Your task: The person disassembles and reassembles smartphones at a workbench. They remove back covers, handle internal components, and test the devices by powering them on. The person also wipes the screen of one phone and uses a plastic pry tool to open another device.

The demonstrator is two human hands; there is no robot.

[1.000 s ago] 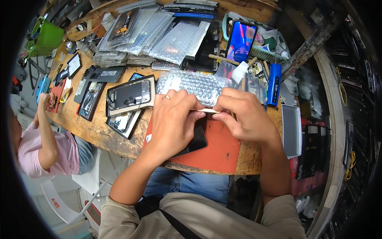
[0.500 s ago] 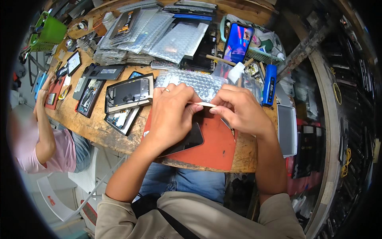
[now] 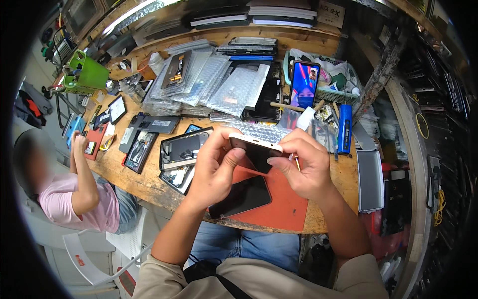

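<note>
Both hands hold a smartphone (image 3: pixel 257 141) with a pale edge and a dark face, raised above the red mat (image 3: pixel 289 202). My left hand (image 3: pixel 215 169) grips its left end, the thumb bent over the dark face. At the other end, my right hand (image 3: pixel 307 167) pinches the corner between thumb and fingers. Below them a black glossy screen or tablet (image 3: pixel 241 197) lies flat on the mat. A thin tool partly shows beside my right fingers; its kind is unclear. Behind the phone lies a sheet of bubble wrap (image 3: pixel 259 130).
Opened devices (image 3: pixel 184 148) lie left of my hands. Bubble-wrapped panels (image 3: pixel 199 82) are piled behind. A lit phone (image 3: pixel 304 84) leans against a basket (image 3: pixel 343 94). A blue handheld tool (image 3: pixel 344 129) and a grey tray (image 3: pixel 370 182) are at right. A co-worker (image 3: pixel 74 194) sits at left.
The phone's dark face has tilted into view between my hands, where only a thin edge showed before. My hands have moved slightly apart. The whole view has shifted, showing more of the back shelf.
</note>
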